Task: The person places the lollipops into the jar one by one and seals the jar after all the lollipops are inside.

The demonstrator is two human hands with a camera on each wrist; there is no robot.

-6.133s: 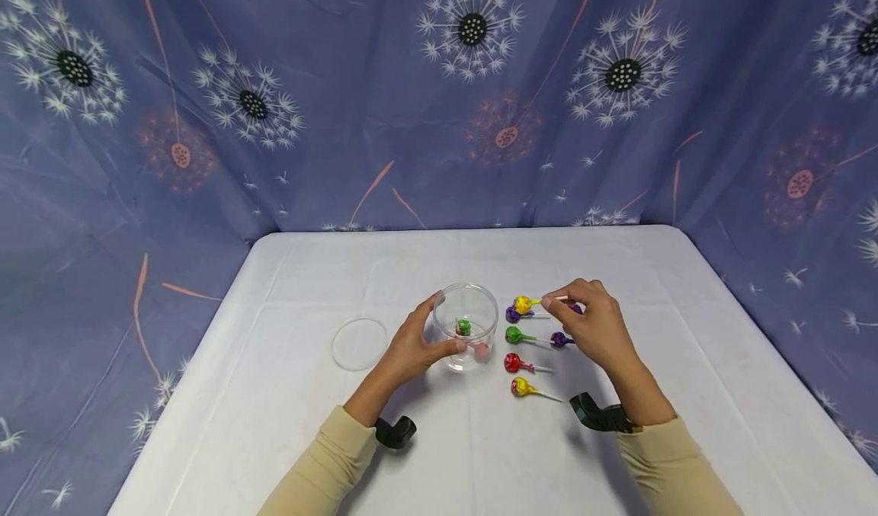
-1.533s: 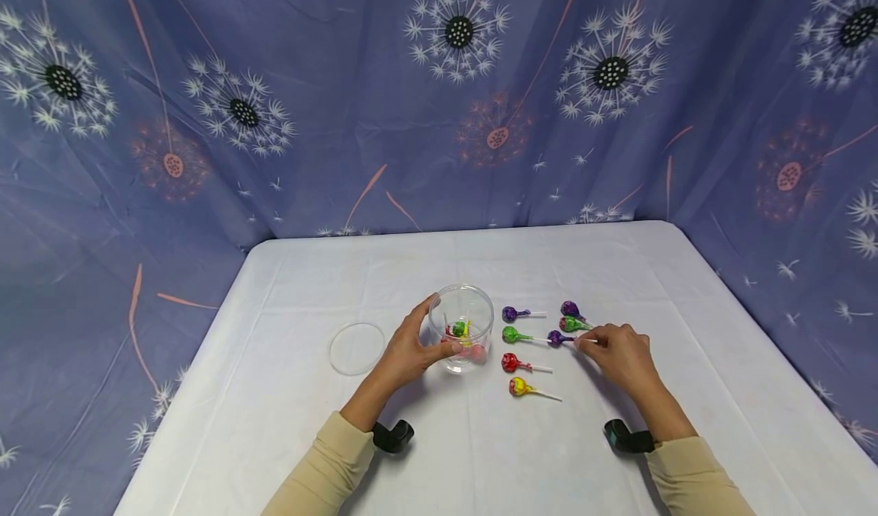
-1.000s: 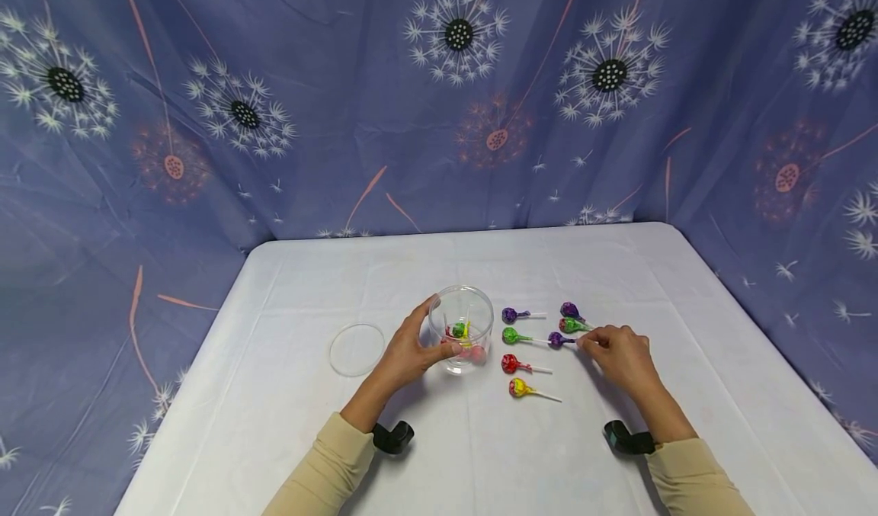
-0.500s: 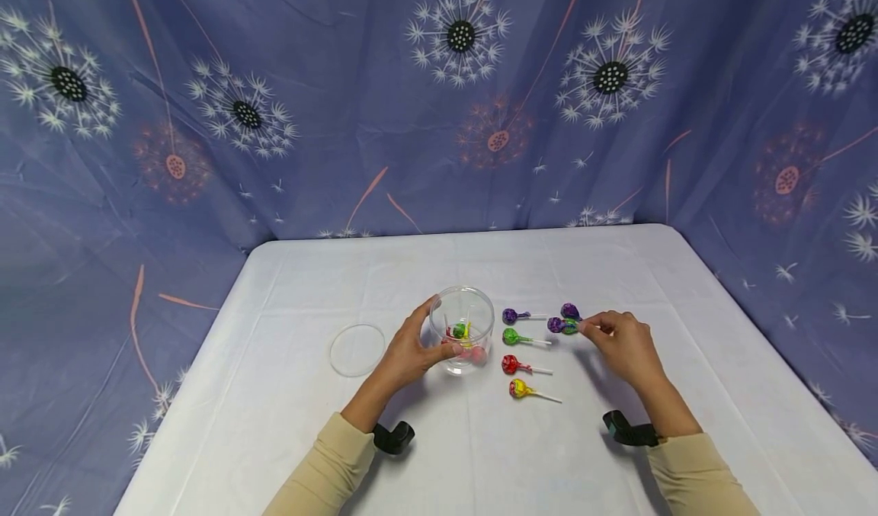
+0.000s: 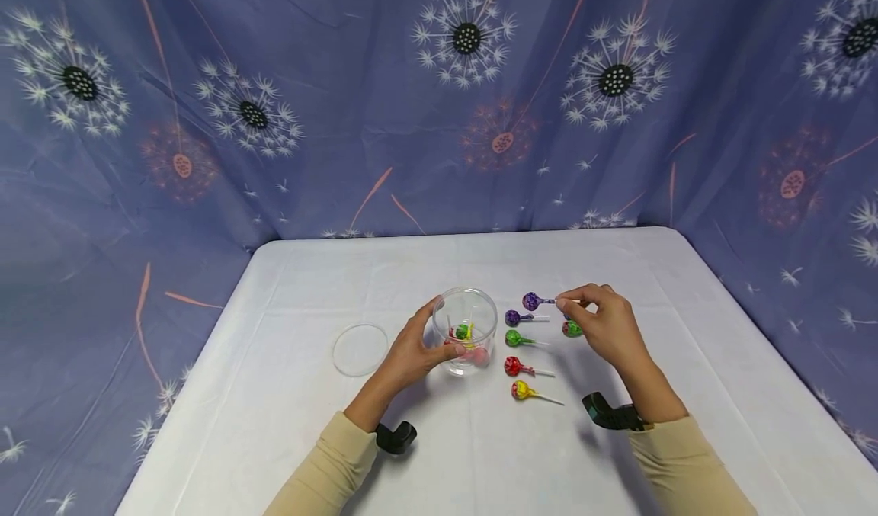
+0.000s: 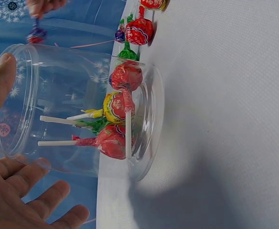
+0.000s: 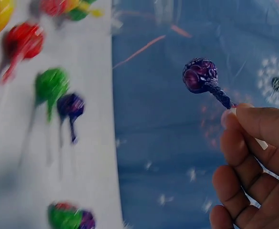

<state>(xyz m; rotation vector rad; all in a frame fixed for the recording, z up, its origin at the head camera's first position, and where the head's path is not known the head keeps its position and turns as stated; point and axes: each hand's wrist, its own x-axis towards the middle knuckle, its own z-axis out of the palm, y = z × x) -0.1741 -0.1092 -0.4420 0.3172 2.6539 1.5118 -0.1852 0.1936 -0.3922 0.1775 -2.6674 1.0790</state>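
Observation:
My left hand [image 5: 420, 350] grips a clear plastic jar [image 5: 480, 319], thumb on the near side and fingers round the far left. Several wrapped lollipops lie inside; the left wrist view shows red ones [image 6: 113, 142] and a yellow one [image 6: 113, 107] near the bottom. My right hand [image 5: 604, 324] pinches the stick of a purple lollipop [image 7: 200, 76], raised above the table to the right of the jar, its head pointing left. Below it on the table are another purple lollipop [image 5: 513, 318], a green one [image 5: 514, 338], a red one [image 5: 513, 366] and a yellow one [image 5: 521, 390].
A clear round lid [image 5: 360, 350] lies flat left of the jar. Another green lollipop [image 5: 571, 328] rests partly hidden under the right hand, close to a purple one. The white-covered table [image 5: 274, 424] meets a blue dandelion-print curtain [image 5: 343, 104] at its back and sides.
A yellow lollipop held earlier by the right hand is now in the jar. The right hand has picked a purple lollipop off the table and moved it up and left. The left hand stays on the jar.

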